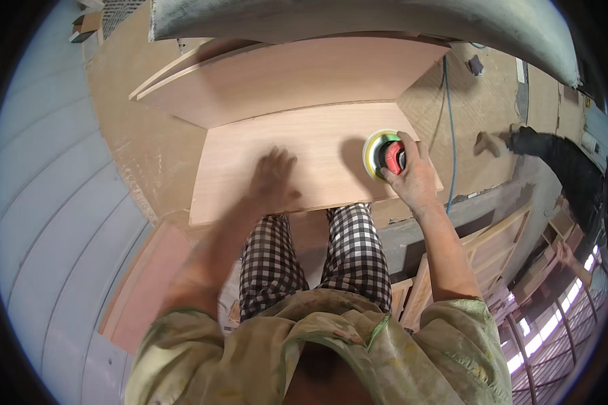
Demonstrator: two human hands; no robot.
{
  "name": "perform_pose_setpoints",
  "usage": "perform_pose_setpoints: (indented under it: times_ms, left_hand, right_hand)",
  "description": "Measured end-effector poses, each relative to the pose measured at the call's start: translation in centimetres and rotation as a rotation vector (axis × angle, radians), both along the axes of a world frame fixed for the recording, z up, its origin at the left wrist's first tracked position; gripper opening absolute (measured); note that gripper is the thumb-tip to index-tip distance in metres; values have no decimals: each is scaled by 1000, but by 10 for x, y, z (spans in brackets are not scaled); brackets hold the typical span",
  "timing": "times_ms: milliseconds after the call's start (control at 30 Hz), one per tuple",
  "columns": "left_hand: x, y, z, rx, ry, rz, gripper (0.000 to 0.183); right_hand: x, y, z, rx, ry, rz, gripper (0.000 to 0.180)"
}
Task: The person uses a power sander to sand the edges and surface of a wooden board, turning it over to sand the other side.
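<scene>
A light wooden panel (304,147) lies flat before me, its near edge by my checked trousers. My right hand (413,172) is closed around a round sander (395,156) with a red and black body and a yellow-and-white rim, at the panel's right part. My left hand (276,177), slightly blurred, is spread with its palm down on or just over the panel's left middle; contact cannot be told. Nothing shows in its fingers. Beyond the flat panel, another wooden panel (294,76) rises along its far edge.
A blue hose or cord (451,136) runs down at the right. A co-worker's dark-clothed leg (557,152) is at the far right. Wooden frames (501,238) stand at lower right, pinkish boards (147,283) at lower left. A large grey curved piece (354,20) crosses the top.
</scene>
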State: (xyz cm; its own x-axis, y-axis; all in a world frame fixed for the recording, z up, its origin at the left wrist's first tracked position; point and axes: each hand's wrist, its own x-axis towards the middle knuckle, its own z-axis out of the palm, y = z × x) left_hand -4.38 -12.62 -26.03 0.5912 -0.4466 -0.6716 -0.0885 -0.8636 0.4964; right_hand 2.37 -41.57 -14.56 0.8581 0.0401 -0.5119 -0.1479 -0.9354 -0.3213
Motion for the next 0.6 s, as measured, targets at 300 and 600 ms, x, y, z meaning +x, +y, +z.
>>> perform_pose_setpoints:
  times_ms: [300, 600]
  left_hand:
    - [-42, -32, -28, 123, -171, -142, 56]
    - [86, -20, 0, 245, -21, -83, 44]
  right_hand:
    - [-42, 23, 1, 116, 9, 111, 64]
    - [14, -121, -54, -174, -450, -412, 64]
